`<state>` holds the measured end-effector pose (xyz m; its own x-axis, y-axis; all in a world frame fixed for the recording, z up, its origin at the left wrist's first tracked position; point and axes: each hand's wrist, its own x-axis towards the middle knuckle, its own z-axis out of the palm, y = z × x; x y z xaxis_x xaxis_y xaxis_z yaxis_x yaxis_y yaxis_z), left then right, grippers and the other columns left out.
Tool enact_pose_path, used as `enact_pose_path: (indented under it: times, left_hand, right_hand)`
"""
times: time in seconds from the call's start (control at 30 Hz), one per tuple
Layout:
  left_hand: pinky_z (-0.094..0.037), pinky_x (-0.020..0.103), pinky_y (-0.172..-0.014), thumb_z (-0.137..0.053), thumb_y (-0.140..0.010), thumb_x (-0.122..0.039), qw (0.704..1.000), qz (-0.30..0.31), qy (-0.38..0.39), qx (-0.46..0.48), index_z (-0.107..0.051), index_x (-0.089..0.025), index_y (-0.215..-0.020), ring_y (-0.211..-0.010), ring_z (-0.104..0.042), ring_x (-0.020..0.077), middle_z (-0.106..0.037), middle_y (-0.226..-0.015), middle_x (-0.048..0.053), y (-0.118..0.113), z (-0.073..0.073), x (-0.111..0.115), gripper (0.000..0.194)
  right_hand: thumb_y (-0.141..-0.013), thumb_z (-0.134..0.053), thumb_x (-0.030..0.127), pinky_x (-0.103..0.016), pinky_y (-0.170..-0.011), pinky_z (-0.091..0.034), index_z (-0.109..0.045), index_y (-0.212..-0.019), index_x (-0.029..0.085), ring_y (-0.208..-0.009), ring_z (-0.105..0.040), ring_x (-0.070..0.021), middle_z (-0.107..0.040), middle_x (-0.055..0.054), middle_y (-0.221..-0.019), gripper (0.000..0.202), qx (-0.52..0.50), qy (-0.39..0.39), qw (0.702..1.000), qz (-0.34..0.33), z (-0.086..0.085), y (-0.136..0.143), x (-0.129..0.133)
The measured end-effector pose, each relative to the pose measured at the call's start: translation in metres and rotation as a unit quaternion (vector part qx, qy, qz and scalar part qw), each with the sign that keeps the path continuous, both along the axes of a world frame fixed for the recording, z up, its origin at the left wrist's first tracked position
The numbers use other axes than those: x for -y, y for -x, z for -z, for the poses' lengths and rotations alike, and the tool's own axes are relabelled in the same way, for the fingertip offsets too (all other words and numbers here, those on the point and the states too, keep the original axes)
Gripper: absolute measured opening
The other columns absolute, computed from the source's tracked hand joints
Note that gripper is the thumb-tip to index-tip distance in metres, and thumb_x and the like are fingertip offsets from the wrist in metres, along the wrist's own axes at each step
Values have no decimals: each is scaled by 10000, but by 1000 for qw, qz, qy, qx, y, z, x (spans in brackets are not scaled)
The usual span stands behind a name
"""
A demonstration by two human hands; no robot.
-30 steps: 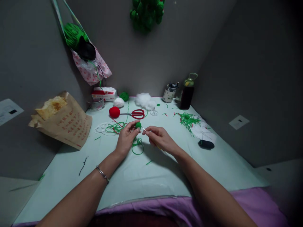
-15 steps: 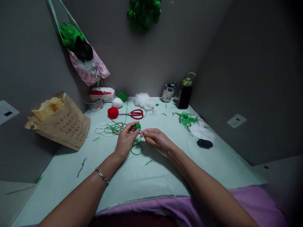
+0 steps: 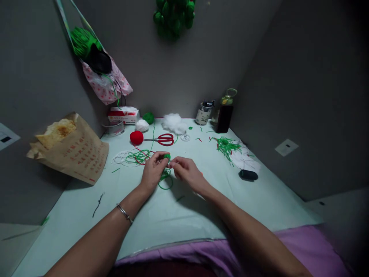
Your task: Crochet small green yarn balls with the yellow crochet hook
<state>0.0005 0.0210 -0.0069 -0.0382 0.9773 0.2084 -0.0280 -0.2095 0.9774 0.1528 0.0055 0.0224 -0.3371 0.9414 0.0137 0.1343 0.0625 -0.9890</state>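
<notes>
Much of green piece (image 3: 167,156) hidden, pinched in left hand (image 3: 153,172) | right hand (image 3: 188,174) curled, can't tell grip

There is one pair of scissors (image 3: 165,139). Three balls sit at or behind its left end: one red ball (image 3: 136,137), one white ball (image 3: 142,125) and one green ball (image 3: 148,117). Farther left of it are one box (image 3: 129,116), one bowl (image 3: 113,128) and one paper bag (image 3: 83,157). Right of it come one jar (image 3: 203,115), one bottle (image 3: 227,99) and one dark roll (image 3: 248,175). Before it are two hands, one left hand (image 3: 153,171) and one right hand (image 3: 186,172). Two wall plates (image 3: 286,147) show, one on either side of it.
</notes>
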Motion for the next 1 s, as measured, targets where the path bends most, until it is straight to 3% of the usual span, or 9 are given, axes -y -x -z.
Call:
enact_pose_path:
  times: [0.17,0.3,0.37,0.43,0.57,0.73,0.9,0.93,1.0]
  left_hand:
    - [-450,262,-628,-675,-794,-239,1000,-2,-10,-2,-723,-190,-934,-663,-559,154,-678,-786,-1,0,-4,5,156]
    - [-505,288,-726,-657,-853,-362,999,34,-20,8,-719,-194,-976,-782,-627,189,-711,-875,33,1,-14,12,218]
    - [-516,300,-739,-649,-871,-397,999,47,-20,9,-717,-190,-977,-774,-636,194,-707,-850,36,2,-17,13,242]
    - [-511,300,-718,-650,-876,-390,999,45,-22,5,-710,-189,-981,-726,-625,188,-684,-780,22,2,-17,13,234]
    - [-500,298,-743,-697,-828,-296,999,4,-40,-9,-687,-204,-988,-771,-630,192,-676,-819,15,2,-12,11,185]
    - [-487,314,-856,-700,-797,-197,996,-45,-73,-26,-696,-228,-999,-884,-635,206,-695,-934,23,8,-10,7,204]
    - [-452,330,-962,-672,-854,-258,994,-67,-82,-1,-671,-224,-1064,-1029,-639,223,-711,-1076,54,19,-10,-4,213]
    - [-454,334,-968,-662,-865,-276,995,-60,-79,9,-659,-223,-1073,-1047,-645,226,-719,-1080,58,20,-10,-6,214]
    - [-463,340,-972,-642,-886,-312,997,-36,-69,29,-644,-225,-1075,-1061,-659,229,-736,-1067,61,19,-11,-7,209]
  right_hand:
    - [-873,-607,227,-294,-643,-253,-549,-736,213,-618,-357,-135,-464,37,-639,149,83,-106,990,45,-7,10,19]
    - [-935,-557,290,-283,-623,-280,-547,-773,221,-598,-382,-133,-474,38,-644,176,94,-140,985,37,-13,6,23]
    - [-950,-554,362,-265,-575,-279,-559,-781,216,-553,-369,-121,-458,53,-595,223,44,-108,993,14,-15,2,19]
    - [-932,-588,400,-248,-512,-239,-598,-798,198,-484,-309,-101,-420,77,-513,243,-55,-12,998,-36,-15,-2,13]
    - [-880,-669,393,-238,-433,-153,-664,-878,160,-416,-156,-76,-332,118,-442,233,-225,190,945,-140,-11,-7,1]
    - [-885,-684,394,-223,-417,-170,-677,-910,152,-403,-142,-67,-311,127,-429,243,-256,222,925,-172,-10,-6,4]
    - [-920,-662,474,-226,-445,-267,-723,-985,87,-371,-325,-60,-461,81,-436,396,-181,230,861,-416,-18,-8,23]
    - [-921,-660,486,-225,-454,-283,-720,-1007,97,-390,-373,-64,-504,68,-473,404,-173,210,874,-403,-18,-8,24]
    - [-909,-672,499,-220,-462,-291,-706,-994,136,-438,-429,-64,-578,44,-575,373,-188,147,925,-295,-19,-8,21]
